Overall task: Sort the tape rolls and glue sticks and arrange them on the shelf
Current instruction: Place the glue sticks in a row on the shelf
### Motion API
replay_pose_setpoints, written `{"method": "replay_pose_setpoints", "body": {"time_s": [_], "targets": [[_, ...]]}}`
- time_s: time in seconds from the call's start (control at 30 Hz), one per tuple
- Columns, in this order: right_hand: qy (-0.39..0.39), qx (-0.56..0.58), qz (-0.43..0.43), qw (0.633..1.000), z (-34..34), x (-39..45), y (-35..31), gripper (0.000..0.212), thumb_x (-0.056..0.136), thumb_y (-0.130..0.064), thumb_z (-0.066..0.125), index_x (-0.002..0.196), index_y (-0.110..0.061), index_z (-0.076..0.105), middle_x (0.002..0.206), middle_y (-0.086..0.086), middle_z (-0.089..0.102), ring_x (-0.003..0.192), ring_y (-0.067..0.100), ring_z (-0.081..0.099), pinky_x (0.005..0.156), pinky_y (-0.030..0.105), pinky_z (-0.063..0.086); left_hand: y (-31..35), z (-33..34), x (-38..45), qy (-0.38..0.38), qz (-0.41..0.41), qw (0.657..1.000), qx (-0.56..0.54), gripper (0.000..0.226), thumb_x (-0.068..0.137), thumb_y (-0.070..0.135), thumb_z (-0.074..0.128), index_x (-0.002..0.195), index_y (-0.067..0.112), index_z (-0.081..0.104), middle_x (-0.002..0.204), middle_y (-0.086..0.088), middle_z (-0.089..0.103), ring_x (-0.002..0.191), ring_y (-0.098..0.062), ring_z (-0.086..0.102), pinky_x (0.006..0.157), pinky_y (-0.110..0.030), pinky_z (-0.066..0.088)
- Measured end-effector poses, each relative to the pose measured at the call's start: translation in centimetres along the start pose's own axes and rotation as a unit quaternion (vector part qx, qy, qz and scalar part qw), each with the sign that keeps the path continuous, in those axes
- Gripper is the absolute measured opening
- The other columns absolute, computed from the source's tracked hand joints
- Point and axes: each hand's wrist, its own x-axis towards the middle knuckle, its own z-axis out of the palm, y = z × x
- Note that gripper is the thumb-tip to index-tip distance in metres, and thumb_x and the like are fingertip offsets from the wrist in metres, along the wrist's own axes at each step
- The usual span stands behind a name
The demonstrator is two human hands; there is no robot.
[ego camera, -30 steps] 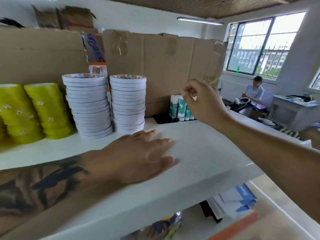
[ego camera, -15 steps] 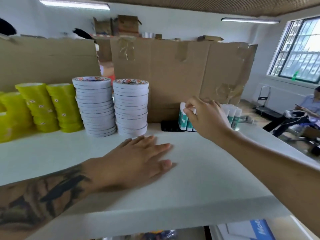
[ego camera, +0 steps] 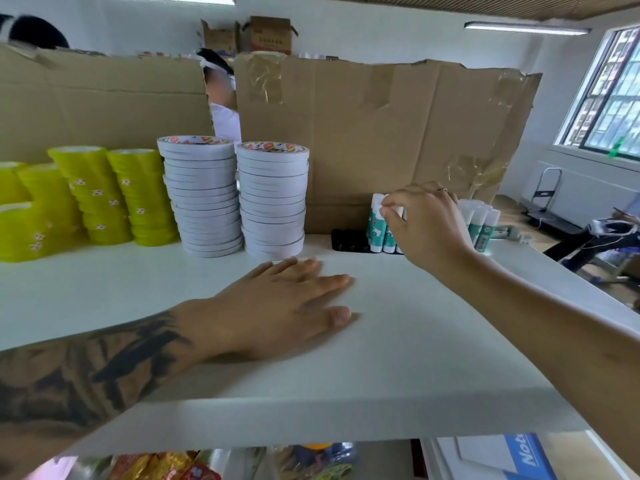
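Two hands at work: our right hand [ego camera: 424, 225] pinches a glue stick [ego camera: 393, 216] above its row on the shelf [ego camera: 398, 341]; we should seat it upright, gently, while our flat left hand [ego camera: 277, 306] steadies us

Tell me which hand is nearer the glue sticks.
Right. The right hand pinches the glue sticks; the left hand lies flat on the shelf, well in front of them.

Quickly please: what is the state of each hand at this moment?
Left hand: open, fingers straight, resting flat on the white shelf.
Right hand: closed, pinching the white cap of a glue stick.
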Motion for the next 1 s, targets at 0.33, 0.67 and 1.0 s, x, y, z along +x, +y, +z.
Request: {"method": "replay_pose_setpoints", "body": {"time_s": [0.33, 0.67, 1.0], "targets": [[-0.043, -0.058, -0.101, 0.992, -2.7, -1.9, -2.5, 0.042, 0.094, -0.039, 0.063, 0.129, -0.018, 0.059, 0.136, 0.000, 0.059, 0.131, 0.023, 0.046, 0.113, 0.039, 0.026, -1.0, -3.0, -3.7, 0.046, -0.065, 0.997, -0.015, 0.072, 0.087, 0.084, 0.031, 0.153, 0.055, 0.030, 0.170, 0.015, 0.009, 0.156, -0.011, 0.013, 0.125, -0.035, 0.017], [-0.139, -0.054, -0.232, 0.961, -4.2, -5.7, -18.9, 0.064, 0.102, -0.064, 0.028, 0.156, -0.030, 0.033, 0.162, -0.001, 0.034, 0.151, 0.021, 0.025, 0.122, 0.035, 0.012, -11.0, -4.0, -15.1, 0.126, -0.163, 0.977, 0.050, 0.097, 0.065, 0.100, 0.000, 0.151, 0.062, 0.020, 0.170, 0.014, 0.006, 0.157, -0.014, 0.008, 0.127, -0.044, 0.014], [-0.169, -0.037, -0.335, 0.926, 2.4, -3.8, -43.0, 0.075, 0.093, -0.069, 0.010, 0.157, -0.036, 0.033, 0.163, 0.004, 0.034, 0.152, 0.028, 0.026, 0.124, 0.045, 0.016, -28.0, -4.2, -33.2, 0.159, -0.283, 0.943, 0.072, 0.079, 0.081, 0.088, 0.012, 0.154, 0.058, 0.019, 0.171, 0.007, 0.007, 0.157, -0.018, 0.008, 0.125, -0.045, 0.014]]}}
